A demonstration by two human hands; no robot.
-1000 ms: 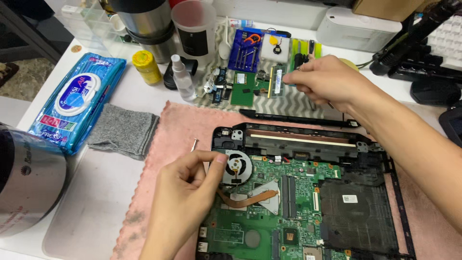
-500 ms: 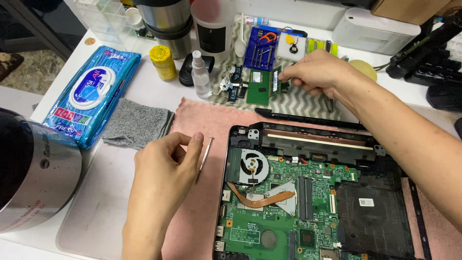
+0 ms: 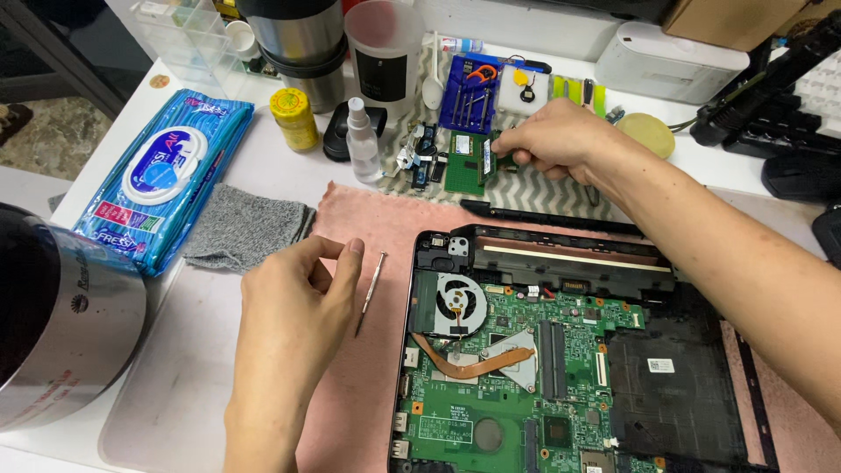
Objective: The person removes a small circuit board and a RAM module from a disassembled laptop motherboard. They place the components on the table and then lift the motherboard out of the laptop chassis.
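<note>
Left hand [image 3: 293, 307] pinches my screwdriver [image 3: 371, 293] beside the laptop [image 3: 561, 350]; right hand [image 3: 552, 140] is curled over a green board [image 3: 464, 162].

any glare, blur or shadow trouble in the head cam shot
Head view: even, bright light with only soft shadows under the left hand and right hand; mild glare on the steel cylinder at the left edge, which is cropped; the open laptop's circuit board is sharp; no clear motion blur.

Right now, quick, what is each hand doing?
Left hand: fingers curled, holding a thin metal tool.
Right hand: closed, fingertips at a small green circuit board; what it grips cannot be told.
</note>
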